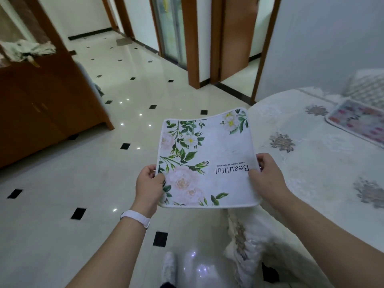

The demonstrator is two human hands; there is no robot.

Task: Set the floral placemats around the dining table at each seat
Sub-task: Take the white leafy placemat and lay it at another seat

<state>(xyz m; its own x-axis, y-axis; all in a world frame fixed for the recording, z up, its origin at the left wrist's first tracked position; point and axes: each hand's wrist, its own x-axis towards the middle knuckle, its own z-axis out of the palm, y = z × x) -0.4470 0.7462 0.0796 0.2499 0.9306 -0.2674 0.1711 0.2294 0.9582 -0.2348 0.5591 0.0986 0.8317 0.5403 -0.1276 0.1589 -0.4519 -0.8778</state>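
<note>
A white floral placemat with green leaves, pale flowers and the word "Beautiful" hangs in the air, flat and slightly bowed, over the floor just left of the dining table. My left hand grips its near left edge and my right hand grips its near right edge. The table carries a white embroidered cloth. A second placemat, with pink and red flowers, lies flat on the table at the far right.
A wooden cabinet stands at the left with crumpled cloth on top. Glossy tiled floor with small black squares spreads ahead toward wooden door frames. A patterned cushion sits at the table's far right. My shoe shows below.
</note>
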